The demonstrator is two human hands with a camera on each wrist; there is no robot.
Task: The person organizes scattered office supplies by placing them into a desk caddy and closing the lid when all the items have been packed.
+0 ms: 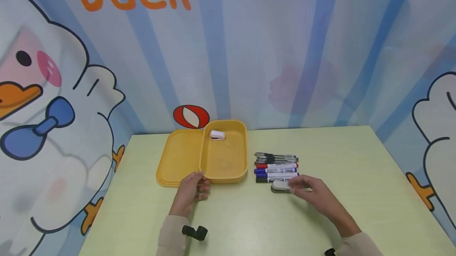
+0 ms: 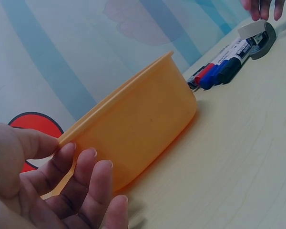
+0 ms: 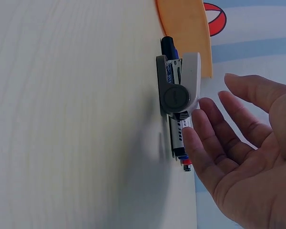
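Note:
A yellow box (image 1: 224,163) stands on the table with its lid folded out to the left. My left hand (image 1: 190,192) pinches the box's front left rim between thumb and index finger; the other fingers curl loosely below. Inside the box, at the back, is a small pale pink stapler (image 1: 217,135). My right hand (image 1: 317,193) is beside a grey and white stapler (image 3: 193,81), its fingers loosely bent near the hinge end; whether they touch it I cannot tell. Behind that stapler lie black, blue and red markers (image 1: 276,171) in a row.
Several dark, clear-barrelled pens (image 1: 276,156) lie behind the markers. The pale yellow table (image 1: 235,224) meets a blue striped curtain (image 1: 249,50) with duck pictures at its back edge. A black wrist camera (image 1: 194,232) sits on the left sleeve.

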